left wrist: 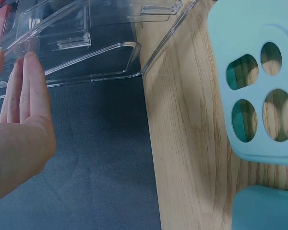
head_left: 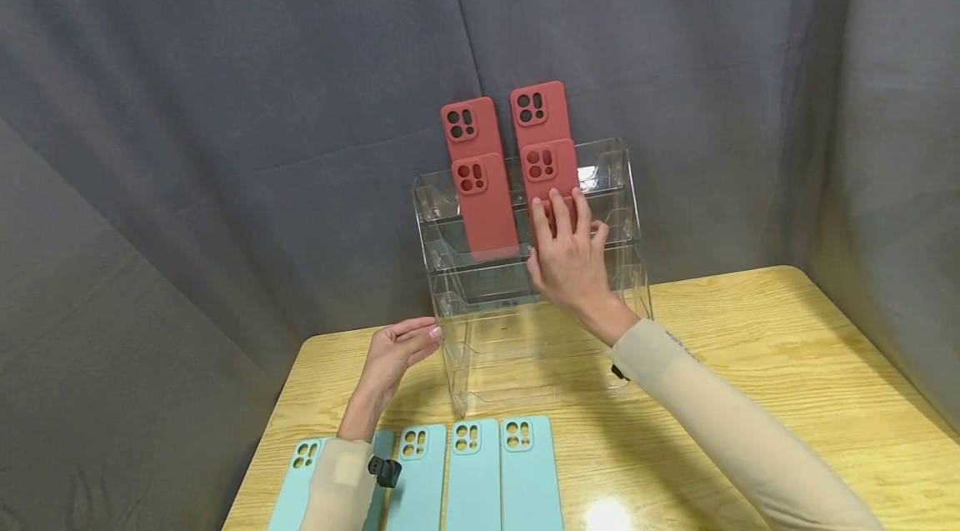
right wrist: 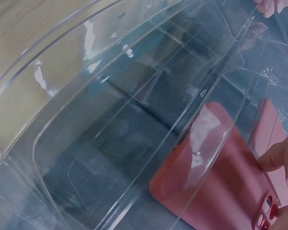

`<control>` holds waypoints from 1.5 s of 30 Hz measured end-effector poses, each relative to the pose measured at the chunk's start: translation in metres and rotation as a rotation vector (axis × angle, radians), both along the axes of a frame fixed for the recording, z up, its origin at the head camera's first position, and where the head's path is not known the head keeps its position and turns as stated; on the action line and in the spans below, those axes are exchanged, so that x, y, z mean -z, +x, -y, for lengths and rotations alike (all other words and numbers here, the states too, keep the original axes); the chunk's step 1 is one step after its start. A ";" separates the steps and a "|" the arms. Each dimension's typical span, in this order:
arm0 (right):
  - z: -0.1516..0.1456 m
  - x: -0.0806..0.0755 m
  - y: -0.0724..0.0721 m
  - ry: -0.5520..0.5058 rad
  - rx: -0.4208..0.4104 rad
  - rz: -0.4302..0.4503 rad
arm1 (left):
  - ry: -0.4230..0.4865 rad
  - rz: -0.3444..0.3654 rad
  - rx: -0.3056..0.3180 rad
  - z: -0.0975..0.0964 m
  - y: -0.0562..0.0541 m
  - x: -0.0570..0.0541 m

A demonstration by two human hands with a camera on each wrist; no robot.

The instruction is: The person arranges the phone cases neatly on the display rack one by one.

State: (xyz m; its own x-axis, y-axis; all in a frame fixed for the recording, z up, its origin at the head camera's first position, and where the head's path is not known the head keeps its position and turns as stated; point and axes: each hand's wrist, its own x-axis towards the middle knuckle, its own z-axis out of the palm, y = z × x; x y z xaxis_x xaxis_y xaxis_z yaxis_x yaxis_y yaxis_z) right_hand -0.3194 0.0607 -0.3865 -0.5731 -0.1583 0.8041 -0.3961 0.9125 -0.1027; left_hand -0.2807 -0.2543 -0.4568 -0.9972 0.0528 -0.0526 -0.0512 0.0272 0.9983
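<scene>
A clear stepped acrylic rack (head_left: 609, 168) stands on the table. My right hand (head_left: 573, 264) grips a red phone case (right wrist: 221, 167) on its right side, with the thumb at the case's edge and the fingers over its front. That case's lower end sits behind a clear lip; the hand hides much of it in the head view. Just above it is another red phone case (head_left: 551, 172), with a further one (head_left: 542, 110) at the top. My left hand (head_left: 393, 356) is beside the rack's left side, its fingers straight and their tips right at the clear panel.
Two red phone cases (head_left: 487, 210) stand in the rack's left column, on the upper tiers. Several teal phone cases (head_left: 474, 481) lie in a row along the front of the wooden table (head_left: 720, 348). A grey curtain (head_left: 300, 97) hangs close behind the rack.
</scene>
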 end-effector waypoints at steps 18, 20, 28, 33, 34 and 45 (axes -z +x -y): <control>-0.007 -0.004 0.008 -0.023 -0.021 -0.012 | 0.000 -0.001 -0.020 -0.002 0.002 -0.003; -0.011 -0.007 0.012 -0.034 -0.029 -0.035 | -0.004 -0.004 -0.025 -0.002 0.003 -0.004; -0.034 -0.021 0.033 -0.157 -0.122 -0.036 | -0.110 -0.062 -0.136 -0.004 0.021 -0.013; -0.058 -0.027 0.043 -0.253 -0.181 0.013 | -0.254 -0.114 -0.149 -0.013 0.039 -0.016; -0.064 -0.028 0.045 -0.269 -0.181 0.025 | -0.274 -0.123 -0.138 -0.015 0.042 -0.016; -0.120 -0.033 0.055 -0.476 -0.177 0.334 | -0.534 -0.205 -0.014 -0.026 0.073 -0.016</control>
State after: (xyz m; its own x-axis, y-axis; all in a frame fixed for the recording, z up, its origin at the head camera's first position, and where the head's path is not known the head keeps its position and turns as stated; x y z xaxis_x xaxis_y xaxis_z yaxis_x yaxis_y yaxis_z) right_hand -0.2647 0.1808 -0.3531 -0.8042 0.0581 0.5915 -0.4141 0.6591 -0.6278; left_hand -0.2077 -0.2282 -0.4405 -0.9903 0.0587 0.1261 0.1379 0.5310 0.8361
